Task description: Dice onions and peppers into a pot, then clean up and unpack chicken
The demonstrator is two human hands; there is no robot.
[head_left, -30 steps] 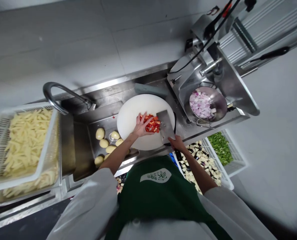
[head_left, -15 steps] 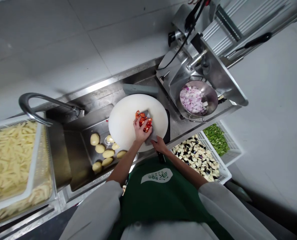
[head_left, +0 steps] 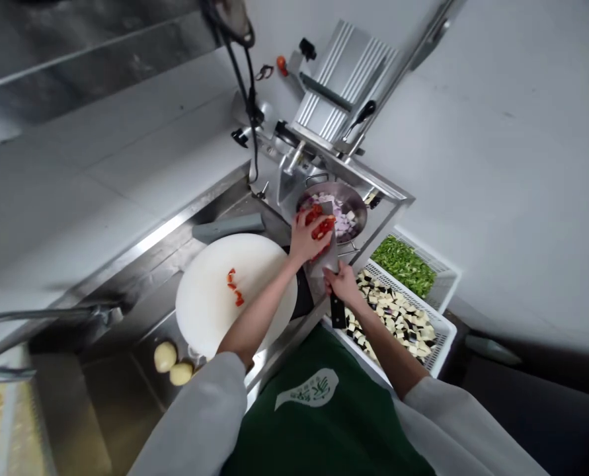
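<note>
My right hand (head_left: pixel 342 283) grips a cleaver by its black handle (head_left: pixel 338 312). The broad blade (head_left: pixel 328 259) lies flat like a tray, carrying a heap of chopped red pepper (head_left: pixel 322 227). Curved over that heap, my left hand (head_left: pixel 307 239) holds the pieces against the steel. Blade tip and pepper are above the near side of a metal pot (head_left: pixel 359 198) with diced purple onion (head_left: pixel 344 221) inside. A few red pepper pieces (head_left: pixel 238 299) remain on the round white cutting board (head_left: pixel 205 284), to the left of my hands.
A metal slicing machine (head_left: pixel 341 79) stands behind the pot. White baskets of diced eggplant (head_left: pixel 398 317) and chopped green vegetable (head_left: pixel 403 264) sit low at right. Peeled potatoes (head_left: pixel 165 357) lie in the sink (head_left: pixel 110 390), with a faucet (head_left: pixel 41 316) over it. Cords (head_left: pixel 252 99) hang at top.
Both hands have carried the cleaver and red pepper from the cutting board rightward to over the pot. Some pieces stayed on the board. The view has turned to the right.
</note>
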